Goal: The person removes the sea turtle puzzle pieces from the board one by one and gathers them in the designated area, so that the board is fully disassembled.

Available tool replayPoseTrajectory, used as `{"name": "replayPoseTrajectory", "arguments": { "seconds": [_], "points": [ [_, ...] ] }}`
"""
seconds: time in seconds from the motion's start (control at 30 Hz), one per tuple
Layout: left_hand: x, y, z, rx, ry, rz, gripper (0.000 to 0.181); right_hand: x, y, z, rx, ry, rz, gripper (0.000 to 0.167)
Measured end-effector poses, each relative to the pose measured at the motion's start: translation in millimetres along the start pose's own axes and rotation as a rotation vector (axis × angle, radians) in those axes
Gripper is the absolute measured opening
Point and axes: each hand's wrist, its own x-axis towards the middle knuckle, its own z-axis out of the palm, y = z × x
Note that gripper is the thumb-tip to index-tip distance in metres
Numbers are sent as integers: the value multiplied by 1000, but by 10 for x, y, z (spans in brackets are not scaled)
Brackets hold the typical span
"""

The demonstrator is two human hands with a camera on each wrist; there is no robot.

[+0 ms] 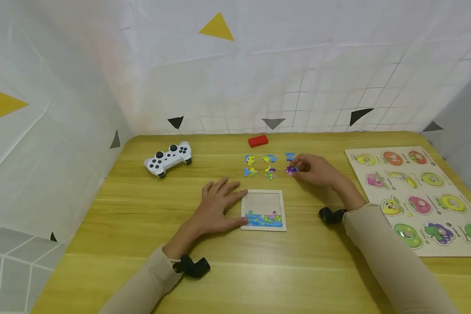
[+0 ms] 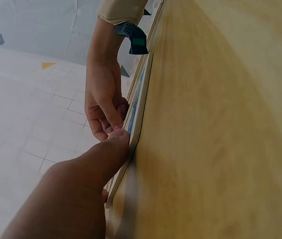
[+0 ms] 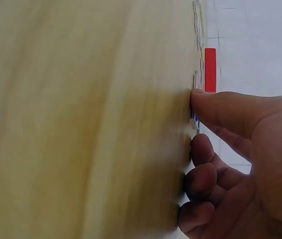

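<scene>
A square puzzle tray (image 1: 284,209) holds blue, green and pink pieces (image 1: 264,220) along its near part. My left hand (image 1: 216,209) lies with spread fingers at the tray's left side; its thumb rests on the rim, as the left wrist view also shows of the hand (image 2: 76,181) and tray (image 2: 141,112). Up and to the right, my right hand (image 1: 318,170) pinches a purple piece (image 1: 288,170) between thumb and index finger, low at the table. In the right wrist view the hand (image 3: 265,149) partly hides that piece (image 3: 196,118); the other fingers are curled.
Loose puzzle pieces (image 1: 250,159) lie in rows beyond the tray, with a red block (image 1: 258,141) behind them. A white game controller (image 1: 168,159) is at the back left. A large fruit puzzle board (image 1: 406,222) covers the right side, beside my right forearm.
</scene>
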Motion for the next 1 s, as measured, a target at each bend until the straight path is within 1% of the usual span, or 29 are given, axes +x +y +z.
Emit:
{"name": "replayPoseTrajectory", "arguments": {
  "seconds": [0.13, 0.37, 0.43, 0.63, 0.7, 0.8, 1.0],
  "points": [
    [-2, 9, -9, -1, 1, 0, 77, 11, 4, -8, 17, -9, 30, 23],
    [-5, 18, -21, -9, 5, 0, 77, 21, 3, 0, 20, -3, 40, 26],
    [-5, 18, -22, -9, 1, 0, 77, 6, 2, -1, 37, 1, 44, 28],
    [7, 11, -6, -9, -5, -4, 78, -74, -13, 13, 68, 41, 42, 35],
    [8, 12, -2, -10, -3, -3, 78, -100, -38, 37, 70, 55, 21, 34],
    [8, 13, 0, -12, 0, 1, 78, -139, -119, 86, 82, 42, -30, 32],
    [11, 12, -7, -17, 4, 2, 78, -174, -364, 225, 72, -77, -178, 29]
  ]
}}
